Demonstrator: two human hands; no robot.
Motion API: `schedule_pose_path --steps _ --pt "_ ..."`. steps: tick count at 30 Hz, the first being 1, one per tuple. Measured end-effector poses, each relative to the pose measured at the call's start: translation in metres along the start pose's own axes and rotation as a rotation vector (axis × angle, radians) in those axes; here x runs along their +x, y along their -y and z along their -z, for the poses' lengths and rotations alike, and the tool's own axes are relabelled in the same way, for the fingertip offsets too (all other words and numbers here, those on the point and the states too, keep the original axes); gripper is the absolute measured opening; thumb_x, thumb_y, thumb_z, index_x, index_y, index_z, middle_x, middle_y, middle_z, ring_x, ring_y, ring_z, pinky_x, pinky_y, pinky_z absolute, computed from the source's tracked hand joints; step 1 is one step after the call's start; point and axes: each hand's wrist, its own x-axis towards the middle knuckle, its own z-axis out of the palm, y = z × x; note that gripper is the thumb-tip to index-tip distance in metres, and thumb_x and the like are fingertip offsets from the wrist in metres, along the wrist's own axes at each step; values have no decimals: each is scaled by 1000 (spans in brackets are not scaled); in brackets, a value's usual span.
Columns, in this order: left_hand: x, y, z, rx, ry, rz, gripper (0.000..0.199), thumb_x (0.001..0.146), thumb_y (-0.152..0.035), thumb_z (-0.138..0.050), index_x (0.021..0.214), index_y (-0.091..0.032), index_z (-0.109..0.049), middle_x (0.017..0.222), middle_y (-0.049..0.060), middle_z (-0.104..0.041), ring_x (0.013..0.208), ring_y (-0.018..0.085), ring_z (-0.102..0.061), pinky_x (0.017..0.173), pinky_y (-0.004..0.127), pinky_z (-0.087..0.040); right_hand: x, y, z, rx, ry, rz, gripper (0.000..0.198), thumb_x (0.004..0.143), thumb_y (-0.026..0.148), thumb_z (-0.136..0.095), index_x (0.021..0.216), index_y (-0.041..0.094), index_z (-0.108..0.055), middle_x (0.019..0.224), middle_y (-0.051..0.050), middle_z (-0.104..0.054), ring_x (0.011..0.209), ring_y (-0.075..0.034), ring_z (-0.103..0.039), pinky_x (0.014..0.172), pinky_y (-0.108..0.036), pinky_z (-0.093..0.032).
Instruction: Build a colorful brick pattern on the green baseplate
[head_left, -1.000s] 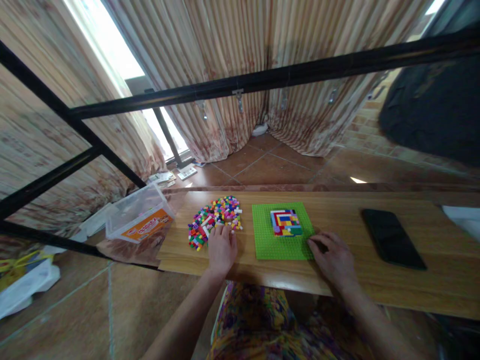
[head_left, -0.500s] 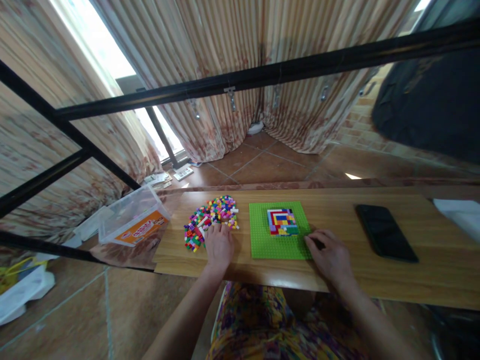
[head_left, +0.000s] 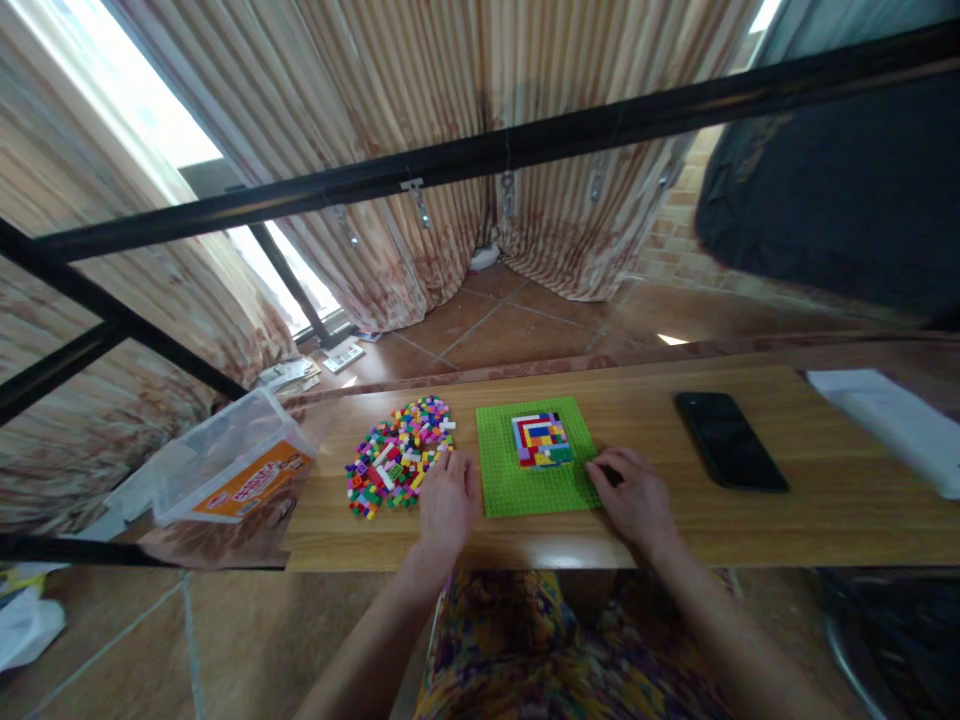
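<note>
Many loose bricks [head_left: 396,452] lie on the worktop [head_left: 637,408] by the curled left hand [head_left: 448,505]; the right hand [head_left: 634,498], fingers narrowed, is at the green baseplate [head_left: 525,494]. What either holds, I cannot tell; brick-choosing seems underway, wanting a fine pinch next.

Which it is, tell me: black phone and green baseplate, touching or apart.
Apart: the head view shows bare tabletop between the black phone and green baseplate.

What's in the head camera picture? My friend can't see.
The left hand is by a pile of colorful toy bricks; the right hand is at the edge of a green baseplate with a brick build on it.
</note>
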Motion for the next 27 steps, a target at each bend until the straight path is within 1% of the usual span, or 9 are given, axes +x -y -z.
schedule_pose_path --steps 3,5,7,10,14,19,23,27 --pt "8 -25 -5 -187 4 -128 18 94 -15 -43 90 -20 -60 90 5 -63 85 18 -60 75 29 -48 0 1 0 4 -2 -3 23 88 34 -53 74 21 -64 82 -6 -65 78 -20 -60 72 -32 -47" --pt "14 -40 -11 -234 35 -212 18 94 -16 -44 94 -20 -61 93 5 -64 88 18 -61 78 29 -48 1 1 0 9 -5 -5 22 88 34 -53 74 21 -63 81 -6 -65 78 -20 -60 71 -32 -46" --pt "21 -53 -17 -192 80 -274 18 93 -15 -44 99 -19 -60 95 6 -65 88 20 -61 80 33 -48 0 1 -1 12 -8 -16 22 88 33 -53 74 20 -63 82 -6 -65 78 -20 -60 71 -32 -46" --pt "31 -64 -23 -75 144 -338 20 91 -13 -45 104 -17 -58 92 8 -67 87 24 -61 81 38 -46 0 1 -2 17 -3 -35 22 88 34 -53 74 21 -63 81 -6 -65 77 -20 -59 72 -32 -46" --pt "42 -69 -24 26 178 -405 23 89 -11 -45 108 -16 -57 90 10 -68 90 26 -62 82 38 -44 1 0 -2 15 16 -46 23 89 35 -52 73 21 -63 81 -6 -65 77 -20 -59 72 -33 -46" --pt "48 -70 -25 3 164 -455 27 89 -12 -44 113 -16 -55 90 9 -70 89 26 -63 83 38 -42 2 2 0 12 22 -30 24 89 35 -51 74 21 -63 81 -6 -65 77 -20 -59 72 -33 -46" --pt "51 -69 -28 -7 149 -432 28 89 -14 -47 116 -16 -53 91 9 -70 91 26 -63 84 39 -42 2 4 1 15 25 -38 23 89 34 -51 74 21 -62 80 -6 -64 77 -20 -58 73 -33 -46" --pt "46 -65 -34 -70 128 -391 35 90 -18 -51 124 -16 -50 93 8 -70 92 25 -62 85 39 -42 2 3 0 12 7 -41 23 89 34 -52 73 21 -63 80 -5 -64 76 -19 -59 72 -32 -46"
